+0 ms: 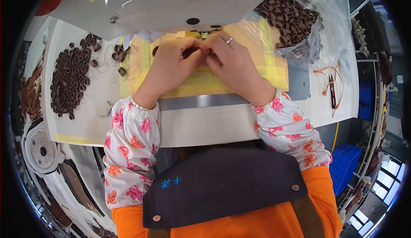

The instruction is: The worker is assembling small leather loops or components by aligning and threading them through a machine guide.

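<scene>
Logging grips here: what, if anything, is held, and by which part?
The left hand and right hand meet at the fingertips. A small dark-brown piece seems pinched there, but fingers hide most of it, so its held part cannot be told.

Bright, even light; glare on white machine head (167, 12); windows (391, 168) glowing lower right; edges bowed, corners black

Both hands (170, 66) (234, 64) meet just beside the white machine (158, 13).
</scene>
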The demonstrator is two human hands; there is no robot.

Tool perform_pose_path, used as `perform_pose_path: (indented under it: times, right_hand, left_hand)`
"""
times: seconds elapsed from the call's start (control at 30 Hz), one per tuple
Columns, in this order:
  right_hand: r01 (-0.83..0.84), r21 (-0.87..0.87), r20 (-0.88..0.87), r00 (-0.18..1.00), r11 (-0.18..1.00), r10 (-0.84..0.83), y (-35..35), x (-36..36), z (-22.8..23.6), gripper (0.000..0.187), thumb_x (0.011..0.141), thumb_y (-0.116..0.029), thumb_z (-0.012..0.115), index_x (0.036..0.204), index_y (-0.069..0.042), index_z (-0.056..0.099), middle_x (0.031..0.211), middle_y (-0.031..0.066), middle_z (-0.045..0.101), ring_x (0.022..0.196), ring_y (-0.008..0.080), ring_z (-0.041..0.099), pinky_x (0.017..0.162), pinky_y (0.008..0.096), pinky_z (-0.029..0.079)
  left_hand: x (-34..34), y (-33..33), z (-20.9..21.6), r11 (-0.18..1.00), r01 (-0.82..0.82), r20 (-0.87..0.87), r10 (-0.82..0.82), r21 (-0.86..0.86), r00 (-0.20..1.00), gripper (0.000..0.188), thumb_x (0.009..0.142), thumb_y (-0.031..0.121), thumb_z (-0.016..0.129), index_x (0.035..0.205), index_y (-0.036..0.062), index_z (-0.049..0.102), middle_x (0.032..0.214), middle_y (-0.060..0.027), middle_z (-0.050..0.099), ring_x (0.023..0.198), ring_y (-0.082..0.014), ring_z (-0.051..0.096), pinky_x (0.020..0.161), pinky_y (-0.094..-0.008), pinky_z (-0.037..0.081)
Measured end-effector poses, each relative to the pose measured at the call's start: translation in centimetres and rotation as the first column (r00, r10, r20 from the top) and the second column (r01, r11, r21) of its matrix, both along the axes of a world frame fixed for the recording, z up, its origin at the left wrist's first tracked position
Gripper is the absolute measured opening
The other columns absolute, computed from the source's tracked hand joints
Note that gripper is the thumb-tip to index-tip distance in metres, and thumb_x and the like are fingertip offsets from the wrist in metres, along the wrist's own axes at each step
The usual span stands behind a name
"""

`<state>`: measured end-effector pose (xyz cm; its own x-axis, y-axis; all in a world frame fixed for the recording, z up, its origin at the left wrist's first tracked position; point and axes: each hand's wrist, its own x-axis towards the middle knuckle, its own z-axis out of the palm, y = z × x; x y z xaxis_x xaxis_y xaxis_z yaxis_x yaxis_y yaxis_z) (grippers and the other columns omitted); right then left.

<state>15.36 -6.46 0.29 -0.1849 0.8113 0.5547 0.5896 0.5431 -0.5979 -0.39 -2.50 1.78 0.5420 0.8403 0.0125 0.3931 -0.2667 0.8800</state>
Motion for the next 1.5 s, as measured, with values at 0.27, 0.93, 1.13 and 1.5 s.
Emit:
perform_pose_path:
  times: [0.27, 0.93, 1.13, 1.5]
  right_hand:
    - [-0.021, -0.213, -0.159, 0.987, 0.977, -0.014, 0.2, 0.3, 0.3, 0.012, 0.069, 0.001, 0.06, 0.079, 0.0, 0.053, 0.071, 0.0117, 0.057, 0.062, 0.0258, 0.059, 0.053, 0.0317, 0.048]
    - [0.181, -0.102, 0.005, 0.983, 0.978, -0.181, 2.2, 1.3, -0.1, 0.01, 0.071, -0.006, 0.065, 0.079, 0.001, 0.064, 0.07, 0.0128, 0.063, 0.062, 0.0229, 0.061, 0.057, 0.0292, 0.047]
    - [0.18, -0.051, 0.009, 0.984, 0.982, -0.18, 2.7, 1.2, -0.5, 0.009, 0.071, -0.006, 0.064, 0.078, 0.001, 0.064, 0.07, 0.013, 0.063, 0.061, 0.0234, 0.06, 0.056, 0.0294, 0.046]
    - [0.172, -0.068, -0.005, 0.985, 0.983, -0.173, 2.6, 1.3, 0.2, 0.008, 0.07, -0.004, 0.062, 0.071, 0.001, 0.056, 0.066, 0.0151, 0.059, 0.061, 0.0306, 0.058, 0.054, 0.0364, 0.045]
  left_hand:
    - [-0.1, 0.2, -0.4, 0.994, -0.092, 0.003, 0.092, 0.051, 0.996, 0.02, 0.075, 0.019, 0.066, 0.082, 0.0001, 0.063, 0.062, -0.004, 0.059, 0.058, -0.0085, 0.053, 0.057, -0.0239, 0.043]
    - [1.2, 1.1, -1.4, 0.935, -0.32, -0.074, 0.333, 0.153, 0.94, 0.027, 0.075, 0.026, 0.066, 0.082, -0.0001, 0.066, 0.053, 0.0, 0.052, 0.05, -0.008, 0.047, 0.051, -0.0228, 0.04]
    - [1.2, 1.4, -1.5, 0.935, -0.334, -0.047, 0.341, 0.118, 0.939, 0.029, 0.074, 0.028, 0.065, 0.08, 0.0003, 0.066, 0.052, -0.0022, 0.056, 0.049, -0.0107, 0.052, 0.053, -0.0241, 0.043]
    - [0.9, 2.0, -2.3, 0.936, -0.316, -0.021, 0.323, 0.158, 0.946, 0.026, 0.074, 0.031, 0.065, 0.08, 0.0054, 0.068, 0.057, -0.002, 0.06, 0.051, -0.0102, 0.053, 0.051, -0.024, 0.042]
